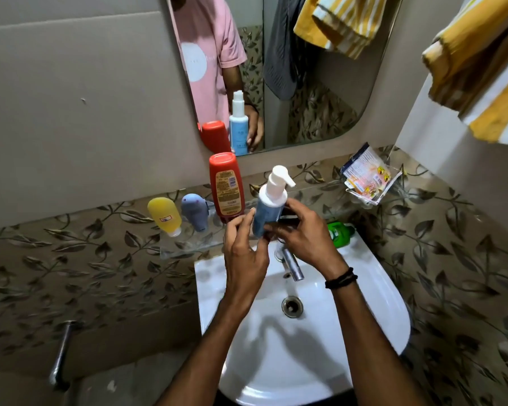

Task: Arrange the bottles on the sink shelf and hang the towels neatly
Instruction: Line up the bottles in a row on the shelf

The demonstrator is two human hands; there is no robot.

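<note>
A blue pump bottle (266,212) with a white pump top is held upright over the back of the sink, level with the glass shelf (185,247). My right hand (302,235) grips its lower body from the right. My left hand (244,247) touches its left side with thumb and fingertips. On the shelf stand a yellow bottle (165,216), a grey-blue bottle (194,212) and a tall red bottle (227,187), all cap down. A yellow-and-white striped towel (481,68) hangs bunched at the upper right.
A green bottle (339,234) lies on the sink's back right corner. The white sink (364,303) and its chrome tap (292,265) are below my hands. A corner rack (370,194) holds a sachet packet (364,174). The mirror (320,83) reflects a grey cloth and the towel.
</note>
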